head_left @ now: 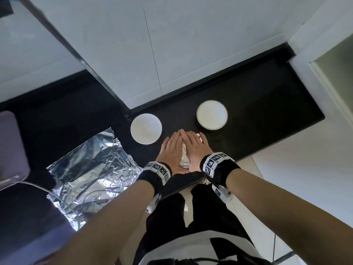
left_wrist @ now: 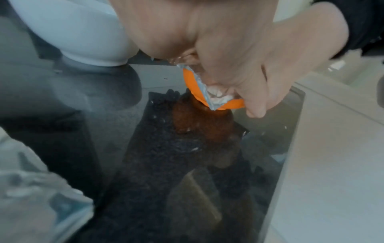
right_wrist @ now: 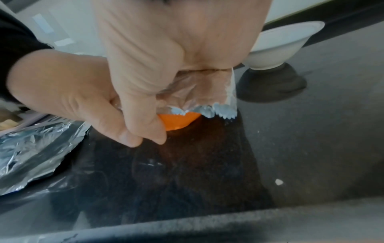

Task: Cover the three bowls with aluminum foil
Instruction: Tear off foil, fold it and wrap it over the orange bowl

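Observation:
A small orange bowl [left_wrist: 190, 80] [right_wrist: 178, 121] stands on the black counter [head_left: 267, 111] with crinkled foil [head_left: 185, 157] draped over it. My left hand [head_left: 171, 150] and right hand [head_left: 197, 150] cup it from both sides, fingertips meeting at the far side and thumbs at the near side, pressing the foil down round the rim. The foil's torn edge [right_wrist: 220, 111] hangs partway down the bowl's wall. An uncovered white bowl [head_left: 146, 128] sits just left of my hands. A second uncovered white bowl [head_left: 212, 115], with a thin dark rim line, sits behind them to the right.
Loose crumpled foil sheets [head_left: 91, 169] lie on the counter to the left, with a thin cable [head_left: 86, 199] across them. A pale purple object [head_left: 11, 146] is at the far left. The counter's front edge [head_left: 191, 184] runs just below my wrists; white walls stand behind.

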